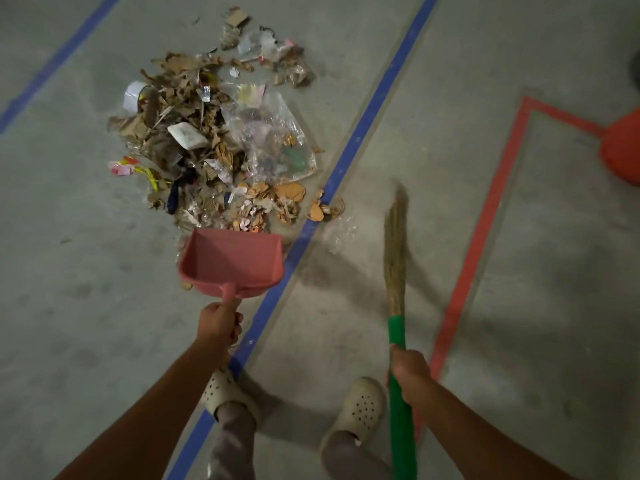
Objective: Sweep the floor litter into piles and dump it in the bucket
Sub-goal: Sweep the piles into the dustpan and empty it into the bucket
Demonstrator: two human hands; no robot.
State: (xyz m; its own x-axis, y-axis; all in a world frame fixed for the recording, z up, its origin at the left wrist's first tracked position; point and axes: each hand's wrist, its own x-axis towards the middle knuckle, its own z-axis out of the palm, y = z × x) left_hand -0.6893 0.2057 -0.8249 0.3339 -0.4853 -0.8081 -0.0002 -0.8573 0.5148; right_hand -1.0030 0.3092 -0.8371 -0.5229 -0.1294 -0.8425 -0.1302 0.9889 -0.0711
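Broom [396,258] points bristles-forward, long axis away from the person, gripped by right hand [410,374]; left hand [218,323] grips dustpan [232,263] facing litter [214,133].

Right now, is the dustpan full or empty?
Empty: the dustpan shows a bare inside; the litter pile lies on the floor beyond it.

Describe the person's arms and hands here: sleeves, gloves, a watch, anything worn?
Both are bare. The left hand and right hand wear no gloves, and no ring, watch or bracelet shows. The left forearm and right forearm show no sleeve up to the frame's edge.
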